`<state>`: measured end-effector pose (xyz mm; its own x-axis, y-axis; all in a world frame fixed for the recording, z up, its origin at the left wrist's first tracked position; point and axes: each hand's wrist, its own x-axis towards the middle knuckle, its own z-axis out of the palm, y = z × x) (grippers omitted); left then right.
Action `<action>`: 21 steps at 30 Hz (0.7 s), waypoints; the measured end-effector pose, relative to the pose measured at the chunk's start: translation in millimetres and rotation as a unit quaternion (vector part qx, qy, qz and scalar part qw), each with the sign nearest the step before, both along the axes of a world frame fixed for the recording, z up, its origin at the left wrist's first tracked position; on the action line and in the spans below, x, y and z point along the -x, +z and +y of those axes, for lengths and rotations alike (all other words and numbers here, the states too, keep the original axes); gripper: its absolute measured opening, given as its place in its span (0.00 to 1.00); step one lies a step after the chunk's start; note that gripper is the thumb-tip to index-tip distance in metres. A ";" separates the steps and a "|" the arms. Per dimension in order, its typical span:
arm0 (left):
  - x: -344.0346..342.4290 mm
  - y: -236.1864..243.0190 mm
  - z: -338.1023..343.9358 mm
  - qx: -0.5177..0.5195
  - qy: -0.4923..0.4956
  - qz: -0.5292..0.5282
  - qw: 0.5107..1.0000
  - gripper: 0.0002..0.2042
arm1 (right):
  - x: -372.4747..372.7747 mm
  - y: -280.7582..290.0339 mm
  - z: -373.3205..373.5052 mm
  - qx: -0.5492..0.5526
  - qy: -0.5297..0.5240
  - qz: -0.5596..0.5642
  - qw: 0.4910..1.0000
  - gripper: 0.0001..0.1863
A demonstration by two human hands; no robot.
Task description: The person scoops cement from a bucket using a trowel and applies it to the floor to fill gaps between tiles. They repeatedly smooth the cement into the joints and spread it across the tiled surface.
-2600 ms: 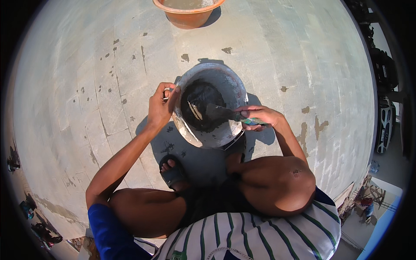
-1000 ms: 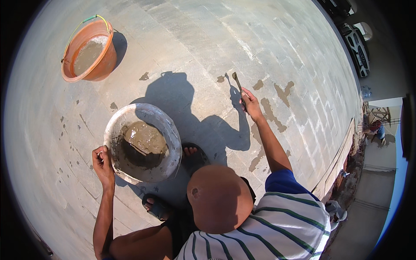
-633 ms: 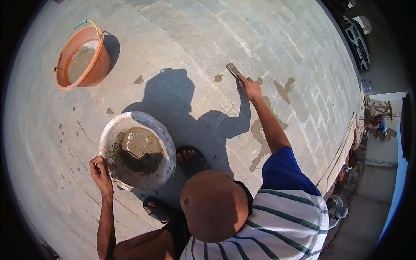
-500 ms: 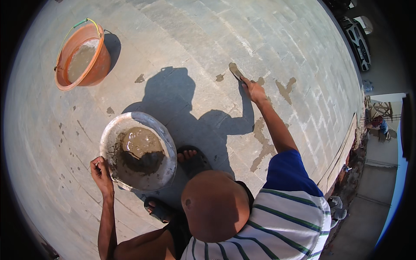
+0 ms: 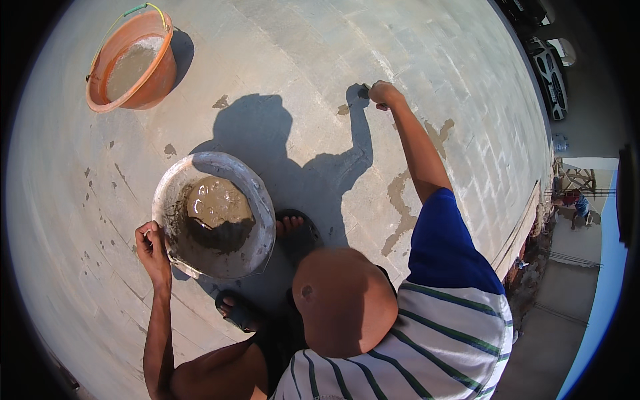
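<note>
Pale bucket [image 5: 230, 265] sits, in the head view, just to the right of my left hand [image 5: 155, 253], whose fingers are curled narrowly onto its left rim. Inside it lies a wet grey-brown mix [image 5: 217, 202], shiny where the sun reaches it and dark where shade falls. My right hand [image 5: 387, 95] is stretched well ahead, closed around a hand tool [image 5: 364, 92]; only a short dark part of that shows past my fingers, and I cannot tell whether it touches the paved floor [image 5: 287, 53]. Just to the left of this hand is a small damp-looking patch [image 5: 343, 109]; a longer brown patch [image 5: 399, 210] lies nearer to me than the hand. Well ahead of my left hand stands an orange bucket [image 5: 160, 83] with a green and yellow handle [image 5: 135, 9], holding murky grey-brown contents [image 5: 131, 72]. My shadow [image 5: 253, 127] falls between my two hands.
</note>
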<state>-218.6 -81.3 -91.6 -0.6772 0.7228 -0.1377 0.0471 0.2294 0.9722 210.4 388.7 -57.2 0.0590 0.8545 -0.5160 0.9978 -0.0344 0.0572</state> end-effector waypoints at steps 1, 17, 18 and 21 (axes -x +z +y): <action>1.0 1.8 -2.6 0.009 0.001 -0.004 1.000 0.09 | 16.2 2.2 -4.9 0.002 -0.009 0.014 1.000 0.11; 0.8 -6.3 5.6 -0.023 0.009 -0.056 0.998 0.08 | 30.8 -1.7 -54.3 0.086 0.007 -0.001 0.996 0.10; -0.8 -8.7 8.2 -0.028 0.004 -0.061 0.998 0.08 | 19.2 -2.4 -55.8 0.093 0.015 -0.002 0.996 0.10; 4.4 -7.7 0.4 -0.025 0.004 -0.050 0.998 0.08 | 37.6 21.6 -96.6 0.188 0.006 0.071 0.980 0.16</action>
